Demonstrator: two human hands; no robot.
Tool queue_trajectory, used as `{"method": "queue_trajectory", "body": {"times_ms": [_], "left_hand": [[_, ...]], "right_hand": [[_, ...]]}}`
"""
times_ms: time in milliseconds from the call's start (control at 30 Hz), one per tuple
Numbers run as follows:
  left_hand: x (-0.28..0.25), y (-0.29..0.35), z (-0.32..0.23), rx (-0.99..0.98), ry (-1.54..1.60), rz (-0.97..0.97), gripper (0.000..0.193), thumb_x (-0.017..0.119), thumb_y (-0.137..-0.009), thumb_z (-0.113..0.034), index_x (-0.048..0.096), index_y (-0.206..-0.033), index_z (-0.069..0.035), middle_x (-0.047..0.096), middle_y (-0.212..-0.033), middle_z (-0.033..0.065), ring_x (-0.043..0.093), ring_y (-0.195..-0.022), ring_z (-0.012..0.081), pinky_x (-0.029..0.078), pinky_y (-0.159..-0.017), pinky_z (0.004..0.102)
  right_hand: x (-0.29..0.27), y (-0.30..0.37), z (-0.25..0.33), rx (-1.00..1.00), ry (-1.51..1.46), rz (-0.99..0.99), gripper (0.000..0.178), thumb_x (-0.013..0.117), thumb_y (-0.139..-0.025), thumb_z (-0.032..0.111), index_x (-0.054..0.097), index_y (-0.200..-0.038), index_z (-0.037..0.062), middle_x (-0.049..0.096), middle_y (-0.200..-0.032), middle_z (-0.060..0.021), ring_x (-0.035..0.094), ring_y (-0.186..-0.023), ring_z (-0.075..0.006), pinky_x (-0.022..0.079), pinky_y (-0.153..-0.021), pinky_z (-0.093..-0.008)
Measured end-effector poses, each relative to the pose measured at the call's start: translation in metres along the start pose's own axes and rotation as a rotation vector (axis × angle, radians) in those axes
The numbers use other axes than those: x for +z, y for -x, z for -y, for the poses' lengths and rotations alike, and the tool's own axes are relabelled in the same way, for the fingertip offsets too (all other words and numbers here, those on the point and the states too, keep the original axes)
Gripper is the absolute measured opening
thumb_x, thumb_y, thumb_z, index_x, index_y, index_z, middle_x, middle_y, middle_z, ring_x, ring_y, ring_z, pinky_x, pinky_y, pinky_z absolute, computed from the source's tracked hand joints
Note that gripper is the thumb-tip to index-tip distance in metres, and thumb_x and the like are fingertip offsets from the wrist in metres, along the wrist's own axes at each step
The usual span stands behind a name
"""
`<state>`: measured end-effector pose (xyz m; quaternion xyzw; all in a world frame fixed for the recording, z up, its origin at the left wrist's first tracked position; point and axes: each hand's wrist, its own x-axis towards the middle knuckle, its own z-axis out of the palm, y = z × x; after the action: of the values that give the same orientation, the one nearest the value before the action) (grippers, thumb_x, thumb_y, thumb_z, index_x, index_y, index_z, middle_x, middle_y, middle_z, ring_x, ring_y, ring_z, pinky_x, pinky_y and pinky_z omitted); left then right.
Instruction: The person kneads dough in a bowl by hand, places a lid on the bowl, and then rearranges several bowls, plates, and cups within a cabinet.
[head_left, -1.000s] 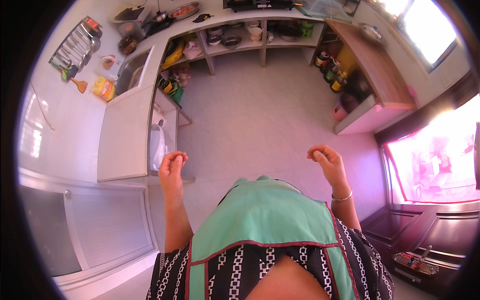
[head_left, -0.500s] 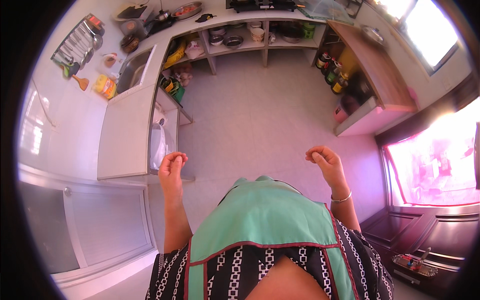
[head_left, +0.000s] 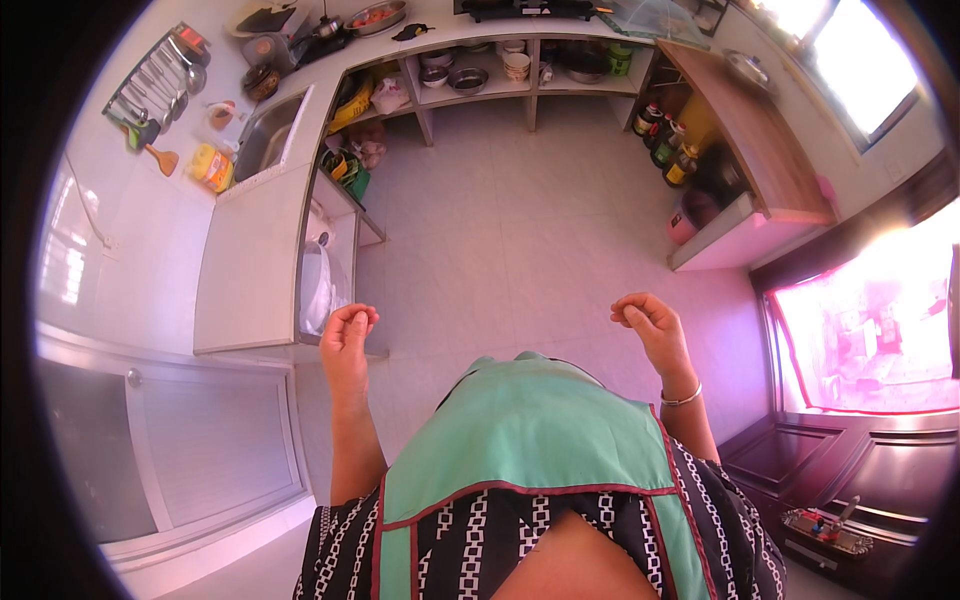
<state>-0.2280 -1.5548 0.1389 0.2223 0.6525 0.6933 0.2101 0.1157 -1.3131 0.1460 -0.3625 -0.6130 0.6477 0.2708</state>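
Both my hands are raised in front of me at waist height, well apart. My left hand (head_left: 347,338) is closed, thumb against curled fingers, and nothing shows in it. It appears near the front corner of the white counter (head_left: 250,265) and the open shelf below, where a white plastic bag (head_left: 318,285) sits. My right hand (head_left: 655,330), with a silver bangle (head_left: 683,397) on its wrist, is likewise closed and holds nothing visible. Between my arms is the green apron (head_left: 530,425) with dark red edging that I wear.
A sink (head_left: 268,145) and hanging ladles (head_left: 165,88) are at left. Bowls (head_left: 516,66) fill shelves under the far counter, with a black stove (head_left: 525,10) above. Bottles (head_left: 680,166) stand under the wooden counter (head_left: 740,130) at right. A dark door (head_left: 860,470) is near right.
My left hand has shifted very slightly to the right. My right hand stays where it was, and both remain closed.
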Motion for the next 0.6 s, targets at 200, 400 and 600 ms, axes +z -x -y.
{"method": "queue_trajectory", "body": {"times_ms": [200,400,600], "left_hand": [[0.002,0.0018,0.0005,0.004,-0.009,-0.005,0.013,0.055,-0.091,-0.008,0.061,-0.101,-0.002,0.064,-0.094,0.0048,0.061,-0.086,0.0125,0.047,-0.081,0.0242],[0.0063,0.0048,-0.0014,0.015,-0.012,-0.003,0.013,0.054,-0.092,-0.011,0.06,-0.101,-0.003,0.064,-0.093,0.0044,0.06,-0.085,0.0109,0.047,-0.079,0.0234],[0.0083,0.006,-0.0052,0.005,-0.004,-0.005,0.013,0.055,-0.092,-0.009,0.06,-0.101,-0.002,0.064,-0.093,0.0048,0.061,-0.087,0.0122,0.047,-0.08,0.024]], "right_hand": [[-0.0029,0.0011,-0.0002,-0.001,0.002,0.006,0.016,0.053,-0.093,0.009,0.06,-0.101,-0.0022,0.063,-0.095,-0.0059,0.061,-0.089,-0.013,0.048,-0.081,-0.0252],[-0.0046,0.0015,-0.0004,-0.009,0.018,0.008,0.016,0.052,-0.093,0.01,0.06,-0.1,-0.0015,0.063,-0.096,-0.0049,0.061,-0.089,-0.0124,0.047,-0.08,-0.0248],[-0.0054,0.0021,-0.0005,-0.004,0.003,0.0,0.016,0.052,-0.093,0.01,0.06,-0.1,-0.0011,0.063,-0.095,-0.0045,0.061,-0.089,-0.0124,0.047,-0.08,-0.0248]]}}
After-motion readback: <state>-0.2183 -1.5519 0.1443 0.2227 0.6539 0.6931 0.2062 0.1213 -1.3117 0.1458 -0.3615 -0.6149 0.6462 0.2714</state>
